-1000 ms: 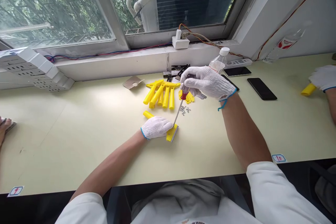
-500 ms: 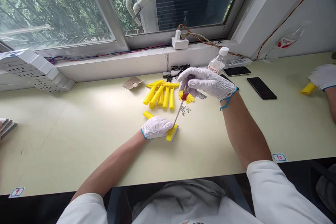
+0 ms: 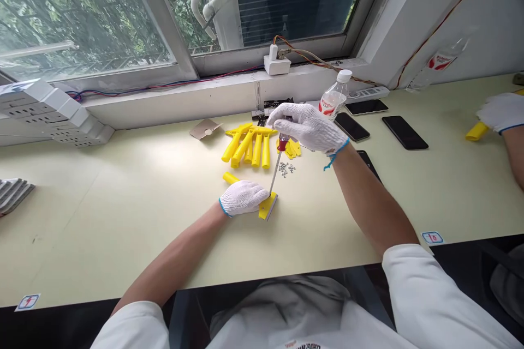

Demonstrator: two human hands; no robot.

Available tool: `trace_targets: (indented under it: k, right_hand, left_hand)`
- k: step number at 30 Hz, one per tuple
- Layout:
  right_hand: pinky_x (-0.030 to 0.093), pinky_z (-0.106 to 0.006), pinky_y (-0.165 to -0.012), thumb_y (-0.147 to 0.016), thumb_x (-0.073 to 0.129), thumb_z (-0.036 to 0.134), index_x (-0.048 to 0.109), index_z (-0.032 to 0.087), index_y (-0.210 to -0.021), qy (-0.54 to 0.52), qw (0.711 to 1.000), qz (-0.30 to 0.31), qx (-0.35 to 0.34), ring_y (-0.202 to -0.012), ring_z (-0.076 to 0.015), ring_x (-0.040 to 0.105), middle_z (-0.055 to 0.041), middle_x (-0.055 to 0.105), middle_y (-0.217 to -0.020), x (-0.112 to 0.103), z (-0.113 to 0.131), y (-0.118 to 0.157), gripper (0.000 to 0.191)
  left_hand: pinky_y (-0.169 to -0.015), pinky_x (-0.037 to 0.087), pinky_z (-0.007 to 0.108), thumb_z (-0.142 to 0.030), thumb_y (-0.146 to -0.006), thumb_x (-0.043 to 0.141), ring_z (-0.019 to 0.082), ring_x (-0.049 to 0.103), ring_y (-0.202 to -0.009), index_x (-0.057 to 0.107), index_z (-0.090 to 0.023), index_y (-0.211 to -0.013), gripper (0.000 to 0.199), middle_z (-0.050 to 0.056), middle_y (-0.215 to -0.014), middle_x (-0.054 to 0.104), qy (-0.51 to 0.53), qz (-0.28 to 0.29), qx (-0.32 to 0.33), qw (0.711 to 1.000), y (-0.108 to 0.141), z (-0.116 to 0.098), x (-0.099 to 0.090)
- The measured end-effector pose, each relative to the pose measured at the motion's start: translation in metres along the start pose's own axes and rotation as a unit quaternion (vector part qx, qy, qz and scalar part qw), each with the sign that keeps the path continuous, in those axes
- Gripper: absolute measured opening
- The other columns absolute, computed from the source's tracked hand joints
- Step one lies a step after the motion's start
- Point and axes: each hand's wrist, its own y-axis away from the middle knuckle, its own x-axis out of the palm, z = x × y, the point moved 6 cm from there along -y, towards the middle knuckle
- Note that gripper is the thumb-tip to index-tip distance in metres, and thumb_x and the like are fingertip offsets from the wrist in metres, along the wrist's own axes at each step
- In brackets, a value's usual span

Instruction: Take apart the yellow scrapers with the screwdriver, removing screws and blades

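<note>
White-gloved, our left hand (image 3: pixel 242 198) pins a yellow plastic piece (image 3: pixel 267 206) flat on the pale desk (image 3: pixel 123 229) so it can't slide, fingers closed over it. Our right hand (image 3: pixel 307 128) grips a red-handled screwdriver (image 3: pixel 282 143) upright, fingers wrapped narrow around it, tip on the piece, with loose screws (image 3: pixel 286 169) just beyond.

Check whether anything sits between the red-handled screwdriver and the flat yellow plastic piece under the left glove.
Nothing visible does. The steel shaft of the red-handled screwdriver, gripped in the white-gloved right hand, runs unobstructed down to the flat yellow plastic piece, held by the white-gloved left hand.
</note>
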Motion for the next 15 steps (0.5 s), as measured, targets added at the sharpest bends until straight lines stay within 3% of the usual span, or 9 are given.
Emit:
trace_targets:
  k: [3,6,10,15]
  right_hand:
    - [0.048,-0.028,-0.056,-0.095,0.068,0.033,0.072,0.022,-0.113,-0.071,0.992,0.1,0.026,-0.069,-0.0171,0.061,-0.0041,0.076,-0.092,-0.008,0.004,0.01,0.022]
    - [0.049,-0.028,-0.054,-0.095,0.071,0.032,0.07,0.022,-0.113,-0.078,0.987,0.13,0.051,-0.067,-0.0172,0.064,-0.0044,0.076,-0.09,-0.017,0.004,0.016,0.021]
    - [0.044,-0.028,-0.051,-0.098,0.07,0.033,0.069,0.019,-0.097,0.015,0.992,0.089,0.088,-0.055,-0.0151,0.06,-0.0026,0.071,-0.073,-0.022,-0.002,0.014,0.014]
    - [0.036,-0.029,-0.058,-0.104,0.06,0.031,0.056,0.02,-0.074,0.183,0.981,-0.034,0.053,-0.059,-0.0136,0.055,-0.0014,0.064,-0.067,-0.015,-0.003,0.001,0.032]
  left_hand:
    - [-0.064,0.051,0.029,-0.019,-0.097,0.057,0.019,0.072,-0.072,0.067,-0.022,-0.103,0.012,0.001,-0.084,0.076,-0.002,0.001,0.007,1.0,0.0,-0.001,0.0]
    - [-0.063,0.051,0.029,-0.019,-0.099,0.057,0.019,0.071,-0.071,0.067,-0.021,-0.104,0.012,0.002,-0.084,0.075,0.0,-0.005,0.016,1.0,-0.001,-0.003,-0.003]
    - [-0.063,0.052,0.029,-0.021,-0.1,0.06,0.021,0.071,-0.072,0.067,-0.021,-0.104,0.009,0.003,-0.083,0.074,0.001,0.0,0.016,1.0,-0.002,-0.004,-0.006]
    - [-0.061,0.052,0.03,-0.025,-0.102,0.059,0.021,0.07,-0.069,0.068,-0.02,-0.102,0.01,0.003,-0.081,0.073,-0.005,-0.005,0.023,1.0,-0.002,-0.005,-0.006]
